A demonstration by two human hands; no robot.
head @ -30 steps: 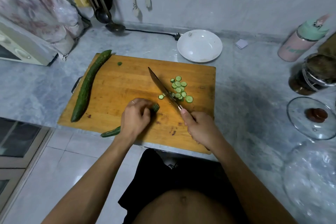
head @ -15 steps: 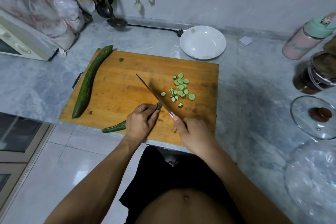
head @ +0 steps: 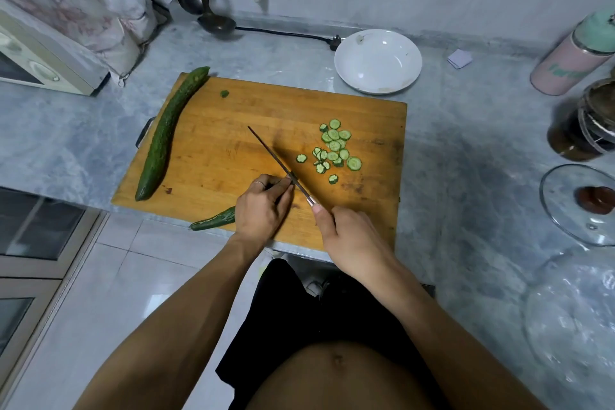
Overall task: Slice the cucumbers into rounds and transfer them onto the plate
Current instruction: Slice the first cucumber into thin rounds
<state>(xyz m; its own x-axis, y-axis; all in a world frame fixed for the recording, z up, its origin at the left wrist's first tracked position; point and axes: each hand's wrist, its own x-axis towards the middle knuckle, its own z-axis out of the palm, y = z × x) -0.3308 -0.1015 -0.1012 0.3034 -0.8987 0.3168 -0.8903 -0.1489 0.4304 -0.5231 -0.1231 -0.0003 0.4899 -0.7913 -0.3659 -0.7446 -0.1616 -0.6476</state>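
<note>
Left hand [head: 263,210] clamping the dark green cucumber [head: 214,220] on the wooden chopping board [head: 233,143], right hand [head: 349,236] clenched around the thin-bladed knife [head: 283,168], cut rounds [head: 334,150] at two o'clock (white plate [head: 377,61] beyond, bare), second long cucumber [head: 166,135] at ten.

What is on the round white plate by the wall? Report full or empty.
Empty: the round white plate holds no slices; the cut green cucumber rounds lie on the wooden cutting board.

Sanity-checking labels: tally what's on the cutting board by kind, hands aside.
Whole cucumber: 1
Cucumber being cut, held by left hand: 1
Knife, in right hand: 1
Pile of rounds: 1 (rounds overlap, too small to count)
Stray cucumber end piece: 1
Total: 5
</note>
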